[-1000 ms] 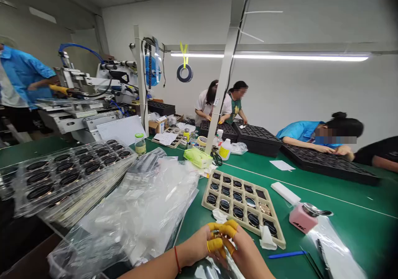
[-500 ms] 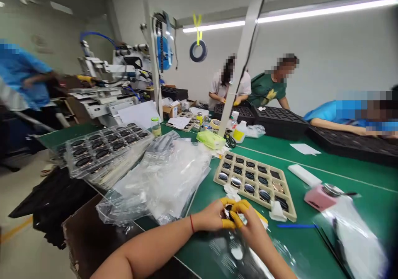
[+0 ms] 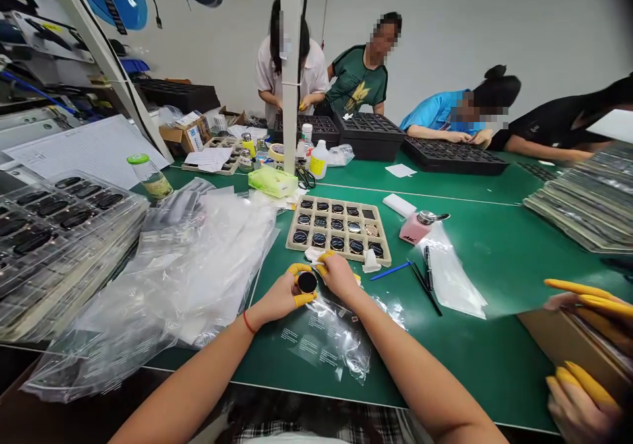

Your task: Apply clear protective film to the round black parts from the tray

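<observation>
In my left hand [image 3: 281, 293] is a round black watch face [image 3: 307, 282] with a thin shiny rim, gripped at its edge between thumb and fingers. Yellow finger covers sit on the fingertips of both hands. My right hand [image 3: 339, 276] is closed at a crumpled white tissue [image 3: 314, 254], its fingertips pinching it near the tray's front edge. Just beyond my hands lies a beige compartment tray [image 3: 387, 246] holding several similar round pieces, most of them dark. Clear printed plastic film [image 3: 316, 338] lies on the green table below my hands.
Plastic bags [image 3: 217, 253] and stacked clear trays [image 3: 74, 233] fill the left. To the right are a pink pump bottle [image 3: 415, 228], a blue stick [image 3: 390, 271], tweezers [image 3: 425, 285] and a pen [image 3: 428, 267]. A co-worker's gloved fingers [image 3: 588, 299] hold cardboard at right; others work behind.
My view has swung to the right. My right hand has come off the watch face and moved to the white tissue. The left hand still holds the watch face, its black side now showing.
</observation>
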`<act>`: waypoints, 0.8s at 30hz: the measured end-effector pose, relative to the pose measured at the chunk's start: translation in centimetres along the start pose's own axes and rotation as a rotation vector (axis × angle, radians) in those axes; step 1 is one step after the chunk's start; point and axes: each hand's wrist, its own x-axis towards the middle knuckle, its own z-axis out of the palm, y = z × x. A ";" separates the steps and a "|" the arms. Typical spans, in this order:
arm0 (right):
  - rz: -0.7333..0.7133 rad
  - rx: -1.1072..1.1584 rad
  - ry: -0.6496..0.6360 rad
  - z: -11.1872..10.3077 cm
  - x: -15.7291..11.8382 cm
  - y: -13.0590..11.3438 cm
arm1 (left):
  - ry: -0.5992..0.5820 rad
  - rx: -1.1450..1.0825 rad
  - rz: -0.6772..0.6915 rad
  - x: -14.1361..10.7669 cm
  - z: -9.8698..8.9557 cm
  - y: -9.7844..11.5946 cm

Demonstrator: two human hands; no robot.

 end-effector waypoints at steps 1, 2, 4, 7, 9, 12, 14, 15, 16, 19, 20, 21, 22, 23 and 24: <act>-0.009 0.016 0.021 -0.5 -0.5 0.0 | 0.030 0.012 -0.011 0.1 0.0 -0.1; -0.036 0.047 0.062 -1.0 -1.1 -0.1 | 0.052 0.020 -0.018 0.1 -0.1 -0.2; -0.147 0.125 0.172 -1.6 -2.6 -0.8 | 0.073 0.023 -0.020 0.2 -0.2 -0.4; -0.373 0.162 0.254 -1.1 -4.5 -2.7 | 0.065 0.067 0.030 0.1 -0.2 -0.4; -0.459 0.143 0.272 -0.1 -4.8 -3.7 | 0.056 0.135 0.084 -0.1 -0.1 -0.3; -0.426 0.151 0.358 0.7 -3.9 -3.6 | 0.041 0.135 0.085 -0.2 0.2 -0.3; -0.373 0.167 0.401 0.7 -3.3 -3.0 | 0.063 0.069 0.049 -0.2 0.3 -0.3; -0.362 0.172 0.408 0.6 -3.2 -2.7 | 0.082 0.043 0.038 -0.1 0.2 -0.4; -0.365 0.177 0.412 0.5 -3.3 -2.6 | 0.100 0.024 0.031 -0.1 0.2 -0.5; -0.456 0.195 0.425 0.5 -4.0 -3.0 | 0.110 0.024 0.023 0.0 -0.2 -0.6; -0.491 0.190 0.430 0.6 -4.2 -3.3 | 0.104 0.050 0.031 0.0 -0.3 -0.6; -0.515 0.179 0.439 0.7 -4.4 -3.7 | 0.102 0.083 0.043 0.0 -0.3 -0.6; -0.523 0.160 0.452 0.7 -4.4 -3.9 | 0.104 0.111 0.057 0.0 -0.3 -0.6; -0.516 0.139 0.469 0.8 -4.3 -4.0 | 0.108 0.129 0.070 0.0 -0.3 -0.6; -0.497 0.118 0.488 0.8 -4.1 -4.0 | 0.116 0.133 0.076 0.0 -0.2 -0.6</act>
